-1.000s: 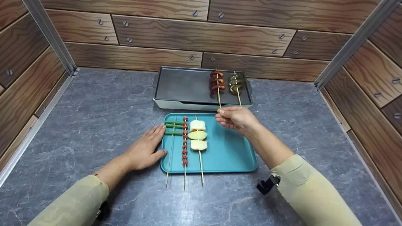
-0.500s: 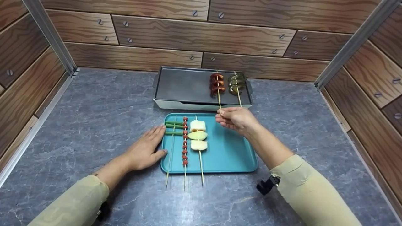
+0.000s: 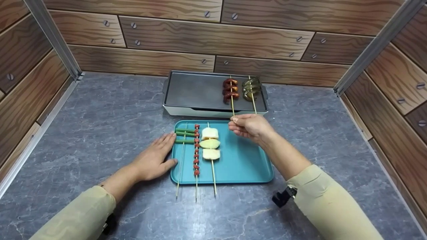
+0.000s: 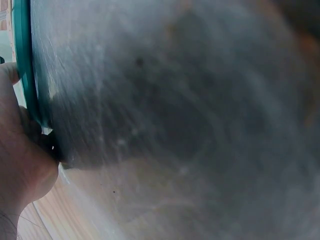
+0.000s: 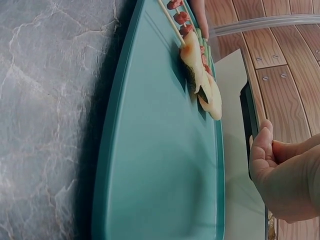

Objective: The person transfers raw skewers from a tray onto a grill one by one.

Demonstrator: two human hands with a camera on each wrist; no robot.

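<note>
Between thumb and fingers, my right hand (image 3: 253, 126) pinches the stick end of a skewer of glossy dark-red curled pieces (image 3: 231, 89). Those pieces are over the right part of a black griddle (image 3: 196, 90), apparently lying on it. To their right lies a skewer of dark green pieces (image 3: 251, 88), its lower end hidden by the hand. My left hand (image 3: 155, 158) rests at the left edge of a teal tray (image 3: 243, 166), fingers extended. In the right wrist view, the right hand (image 5: 287, 175) is by the griddle's front; its fingers hide the stick.
On the tray's left half lie skewers of green stalks (image 3: 184, 141), small red pieces (image 3: 196, 156) and large pale slices (image 3: 210, 144). Their sticks overhang the tray's front edge. Wood-patterned walls (image 3: 213, 33) enclose the grey marbled table (image 3: 116, 100).
The skewer of dark-red pieces has shifted slightly toward me and down onto the griddle, with its tip lower in view. My right hand still grips its stick; my left hand has stayed put.
</note>
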